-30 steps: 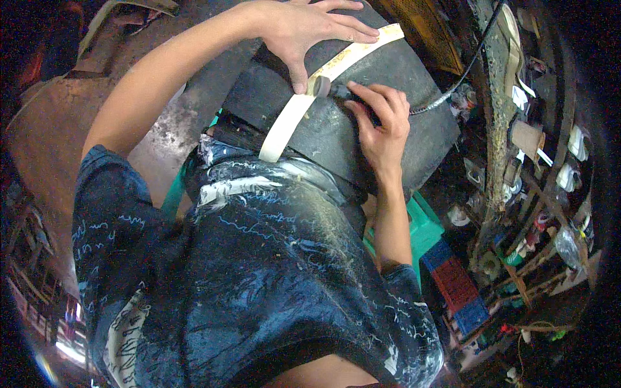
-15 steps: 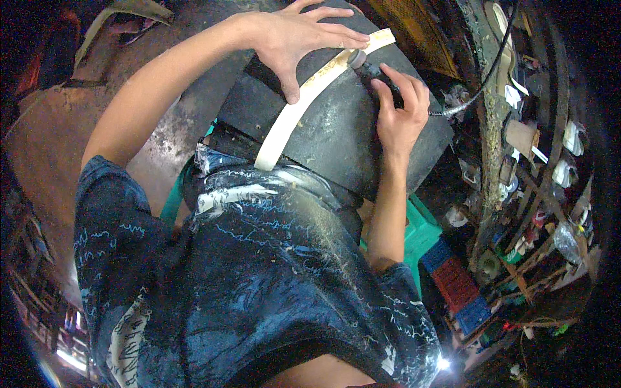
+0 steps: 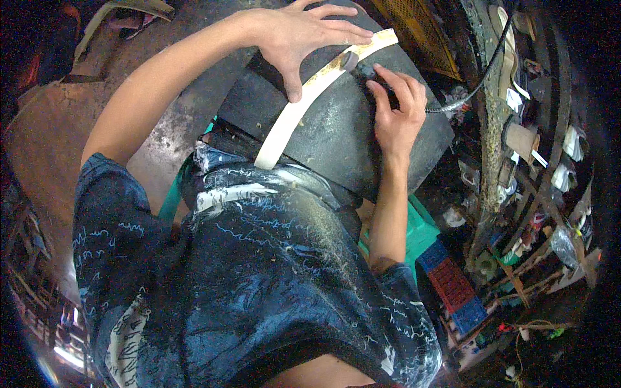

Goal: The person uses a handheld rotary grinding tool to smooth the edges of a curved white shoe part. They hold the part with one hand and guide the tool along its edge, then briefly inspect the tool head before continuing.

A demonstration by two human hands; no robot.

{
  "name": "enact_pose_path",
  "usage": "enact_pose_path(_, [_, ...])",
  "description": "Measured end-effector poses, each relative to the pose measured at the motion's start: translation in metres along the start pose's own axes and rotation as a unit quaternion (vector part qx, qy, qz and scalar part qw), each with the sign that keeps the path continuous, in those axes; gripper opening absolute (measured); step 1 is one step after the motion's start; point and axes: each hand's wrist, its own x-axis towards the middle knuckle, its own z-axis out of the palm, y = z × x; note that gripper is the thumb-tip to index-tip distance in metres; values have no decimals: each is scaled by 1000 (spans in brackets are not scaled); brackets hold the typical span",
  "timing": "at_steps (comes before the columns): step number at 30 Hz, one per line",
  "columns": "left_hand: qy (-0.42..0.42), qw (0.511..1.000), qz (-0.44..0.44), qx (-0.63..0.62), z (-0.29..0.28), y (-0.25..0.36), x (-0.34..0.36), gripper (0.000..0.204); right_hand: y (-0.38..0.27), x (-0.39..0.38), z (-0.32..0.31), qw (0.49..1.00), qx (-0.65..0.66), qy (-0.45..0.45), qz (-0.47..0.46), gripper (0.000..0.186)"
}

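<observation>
A curved, pale strip [image 3: 284, 123] lies over the dark board [image 3: 330, 142] on my lap, with brownish patches along its upper half. My left hand [image 3: 294, 39] spreads over its far part: fingertips rest near the far end, and the thumb presses its left edge lower down. Between the fingers of my right hand [image 3: 401, 107] is a small dark rotary sander [image 3: 365, 68], partly hidden by the fingers. Its round grey head [image 3: 349, 61] meets the strip's right edge, close to the brownish patches.
A black cable [image 3: 482, 84] runs from behind my right hand to the upper right. Green plastic [image 3: 414, 226] shows under my right forearm, beside a blue and red crate-like piece [image 3: 449, 284]. Wooden slats and scraps crowd the right side. Another curved piece [image 3: 97, 29] lies at the far left.
My right hand and the sander have shifted slightly left, and the grey head has turned a little and slid down along the strip. My left hand and the strip stay nearly still.
</observation>
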Motion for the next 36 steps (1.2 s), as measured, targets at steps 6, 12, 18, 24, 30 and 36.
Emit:
enact_pose_path(6, [26,999,7,38,13,-4,5,157,0,4,2,1000,0,-4,-1,32])
enact_pose_path(12, [19,999,-5,41,16,-7,8,159,0,3,3,1000,4,-8,-13,32])
enact_pose_path(18, [-26,999,-31,-4,2,-1,10,160,1,1,7,999,48,-15,-19,32])
enact_pose_path(24, [-1,1000,-12,-12,-8,8,3,160,-1,-3,8,997,64,-29,-30,32])
enact_pose_path(30, [-1,1000,-16,-14,-11,10,4,160,4,0,7,998,56,8,9,33])
enact_pose_path(36, [-60,997,-52,-9,-7,4,11,159,1,-1,7,999,46,-12,-21,33])
